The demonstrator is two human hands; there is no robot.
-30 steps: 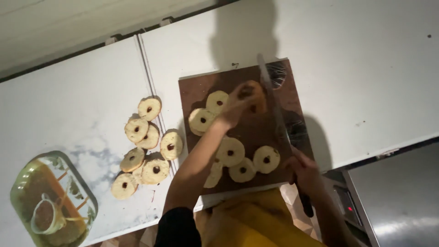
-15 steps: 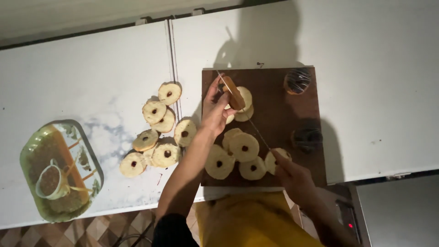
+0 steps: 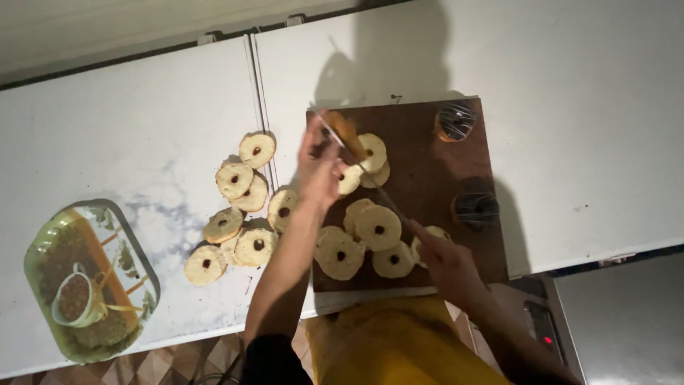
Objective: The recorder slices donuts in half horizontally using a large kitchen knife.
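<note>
On the brown cutting board point(image 3: 420, 178), the left hand point(image 3: 320, 167) has its fingers closed round a small browned doughnut point(image 3: 343, 130) at the far left corner. The right hand point(image 3: 445, 260) is wrapped tight on the handle of a knife point(image 3: 363, 167), whose blade reaches the doughnut. Cut halves point(image 3: 377, 227) lie near on the board; more halves point(image 3: 235, 180) are piled left on the white surface point(image 3: 107, 142).

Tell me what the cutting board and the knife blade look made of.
Cutting board: likely wood, dark brown, matte, no glare. Knife blade: thin, pale, faintly shiny, probably metal; too narrow in view to be sure. The right hand covers the handle, so its material is hidden.
</note>
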